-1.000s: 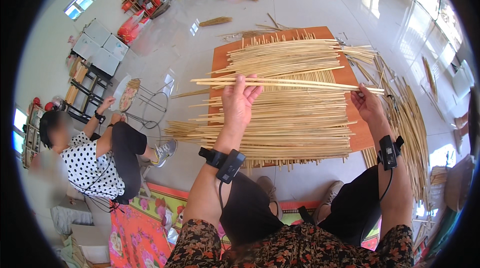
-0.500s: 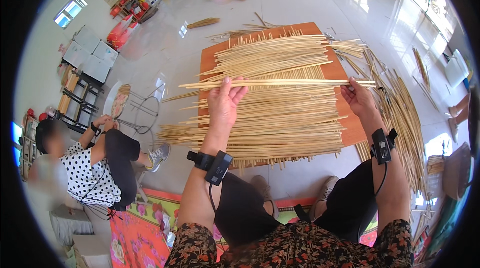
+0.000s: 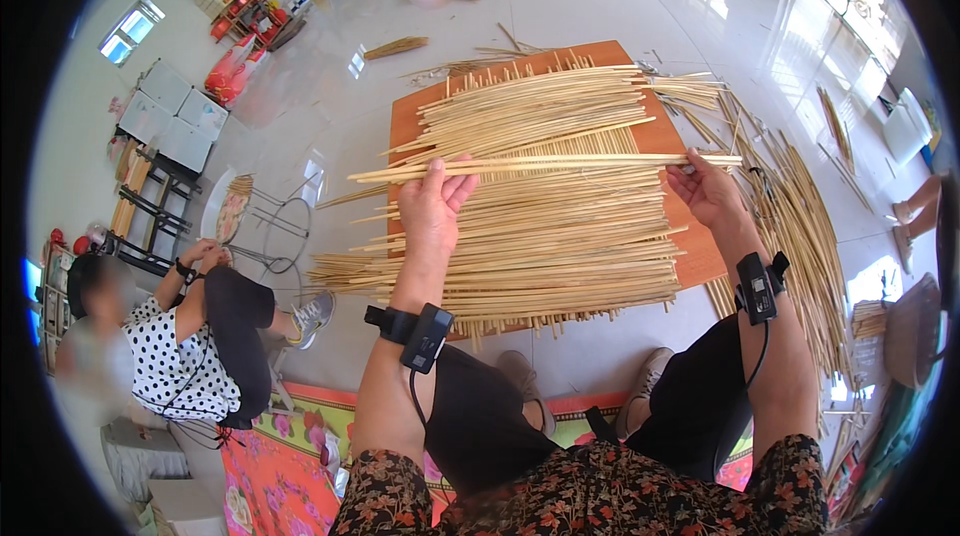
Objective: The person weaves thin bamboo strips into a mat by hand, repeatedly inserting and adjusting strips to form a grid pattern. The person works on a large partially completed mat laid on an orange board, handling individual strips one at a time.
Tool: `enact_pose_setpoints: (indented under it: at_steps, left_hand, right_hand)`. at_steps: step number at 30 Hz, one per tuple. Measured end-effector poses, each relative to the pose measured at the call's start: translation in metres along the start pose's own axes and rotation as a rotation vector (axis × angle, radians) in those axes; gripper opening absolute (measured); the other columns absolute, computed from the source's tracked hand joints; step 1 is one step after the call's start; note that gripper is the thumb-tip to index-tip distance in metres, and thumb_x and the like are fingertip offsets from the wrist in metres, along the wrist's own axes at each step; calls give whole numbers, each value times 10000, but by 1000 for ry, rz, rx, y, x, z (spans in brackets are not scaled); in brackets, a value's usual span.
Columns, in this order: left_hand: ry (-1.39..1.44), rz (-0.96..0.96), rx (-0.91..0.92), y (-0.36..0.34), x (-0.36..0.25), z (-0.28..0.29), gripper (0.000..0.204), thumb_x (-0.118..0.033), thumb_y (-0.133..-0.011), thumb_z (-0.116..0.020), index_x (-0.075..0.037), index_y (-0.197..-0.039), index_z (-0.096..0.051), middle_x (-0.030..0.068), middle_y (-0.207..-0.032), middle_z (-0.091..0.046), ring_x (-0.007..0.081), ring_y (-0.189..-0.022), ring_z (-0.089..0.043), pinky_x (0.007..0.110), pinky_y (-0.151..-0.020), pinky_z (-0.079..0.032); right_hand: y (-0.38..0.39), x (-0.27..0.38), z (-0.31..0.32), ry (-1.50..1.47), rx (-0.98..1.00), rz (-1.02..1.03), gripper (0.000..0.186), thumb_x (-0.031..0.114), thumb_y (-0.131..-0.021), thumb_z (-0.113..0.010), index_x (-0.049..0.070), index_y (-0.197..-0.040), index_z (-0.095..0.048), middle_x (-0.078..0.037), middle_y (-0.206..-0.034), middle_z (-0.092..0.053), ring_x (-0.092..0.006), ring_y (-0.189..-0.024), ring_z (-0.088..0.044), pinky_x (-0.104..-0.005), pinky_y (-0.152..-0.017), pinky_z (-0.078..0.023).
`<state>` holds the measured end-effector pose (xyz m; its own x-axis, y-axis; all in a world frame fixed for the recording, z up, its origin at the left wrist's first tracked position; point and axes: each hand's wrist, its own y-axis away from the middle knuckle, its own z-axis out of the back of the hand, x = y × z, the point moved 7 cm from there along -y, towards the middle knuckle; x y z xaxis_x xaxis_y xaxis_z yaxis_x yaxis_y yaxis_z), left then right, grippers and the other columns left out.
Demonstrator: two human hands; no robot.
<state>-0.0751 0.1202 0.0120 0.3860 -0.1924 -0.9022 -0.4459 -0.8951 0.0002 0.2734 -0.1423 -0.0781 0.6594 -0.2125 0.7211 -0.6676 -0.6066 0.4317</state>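
Observation:
A few long pale stalks point(image 3: 560, 161) run crosswise over the orange board point(image 3: 690, 258). My left hand point(image 3: 430, 204) is closed on them near their left end, thumb on top. My right hand point(image 3: 705, 191) grips them near their right end with its fingers curled. Below and beyond the held stalks, dense rows of similar stalks point(image 3: 545, 268) lie across the board, over shorter crosswise ones point(image 3: 560, 147) whose ends stick out at the near and far edges. Both my wrists carry black strapped devices.
A seated person point(image 3: 185, 361) at left works beside a wire frame point(image 3: 288, 241). Loose stalks point(image 3: 800, 241) lie on the tiled floor at right, near a basket point(image 3: 912, 331) and another person's feet point(image 3: 905, 231). Flowered cloth point(image 3: 270, 466) lies below me; stacked metal boxes point(image 3: 165, 111) stand at left.
The view has shifted, moving board and surroundings leftward and slightly up in the picture. Both hands still hold the stalks; the seated person's hands have lowered.

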Motion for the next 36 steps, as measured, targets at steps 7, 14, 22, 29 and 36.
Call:
enact_pose_setpoints:
  at_steps: [7, 14, 22, 29, 36]
  left_hand:
    - [132, 49, 109, 2, -1, -8, 245, -206, -1052, -612, -10, -1200, -610, 203, -1203, -710, 320, -1121, -706, 412, -982, -605]
    - [3, -6, 49, 2, -6, -6, 215, -177, -1053, -609, -6, -1182, -589, 211, -1183, -711, 329, -1122, -709, 412, -961, -616]
    - [56, -19, -16, 0, -4, 3, 230, -190, -1059, -603, 2, -1183, -582, 214, -1211, -702, 330, -1131, -704, 412, -962, -619]
    - [132, 65, 54, -5, 8, 3, 245, -187, -1040, -638, -2, -1197, -600, 205, -1247, -693, 317, -1190, -677, 424, -1026, -592]
    - [105, 64, 69, -5, 15, -1, 330, -221, -1045, -632, 29, -1253, -581, 205, -1229, -700, 337, -1181, -682, 436, -1005, -603]
  right_hand:
    - [-7, 0, 4, -13, 33, 18, 159, 180, -1025, -671, 25, -1025, -634, -131, -955, -695, -262, -911, -746, -346, -796, -673]
    - [-5, 3, -4, 0, 85, 75, 176, 185, -1026, -670, 12, -1033, -635, -134, -975, -701, -258, -918, -746, -350, -804, -672]
    - [4, 3, -18, -30, 157, 97, 179, 189, -1032, -662, 11, -1047, -645, -130, -984, -701, -261, -936, -741, -351, -859, -657]
    - [0, 9, -19, -44, 208, 173, 175, 186, -1038, -654, 12, -1043, -636, -123, -996, -705, -267, -961, -737, -374, -883, -644]
    - [3, 11, -15, -83, 178, 183, 158, 167, -1030, -660, 13, -1051, -635, -114, -985, -702, -266, -931, -736, -383, -874, -648]
